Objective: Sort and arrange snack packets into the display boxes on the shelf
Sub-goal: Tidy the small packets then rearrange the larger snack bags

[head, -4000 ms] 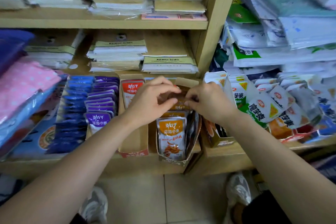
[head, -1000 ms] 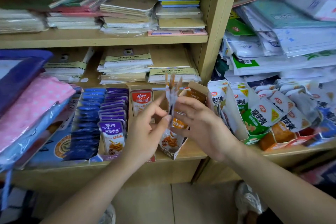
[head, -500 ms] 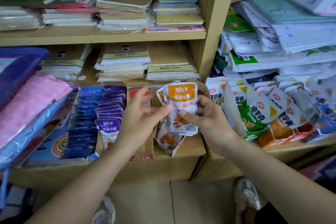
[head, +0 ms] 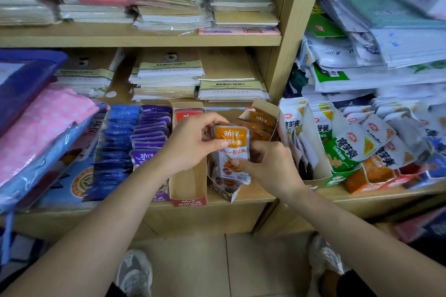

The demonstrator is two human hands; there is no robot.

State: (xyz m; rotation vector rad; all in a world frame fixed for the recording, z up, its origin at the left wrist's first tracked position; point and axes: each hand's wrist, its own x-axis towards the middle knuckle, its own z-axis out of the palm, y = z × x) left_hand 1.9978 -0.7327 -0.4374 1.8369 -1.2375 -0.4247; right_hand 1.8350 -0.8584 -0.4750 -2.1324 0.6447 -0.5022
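Since a second ago the orange-and-silver foil snack packet (head: 233,152) has gone from edge-on to facing the camera. Left hand (head: 190,144) pinches its upper left edge and right hand (head: 268,166) pinches the lower right, so both are clamped on it, close together. It's upright over the front of the torn cardboard display box (head: 225,190) on the wooden shelf (head: 217,217), with more orange packets (head: 261,123) lined up at the back. Just left is a brown kraft box (head: 188,185) with a red packet (head: 187,113) inside, then rows of purple and blue packets (head: 144,128) — white-and-green packets (head: 350,149) sit off to the right.
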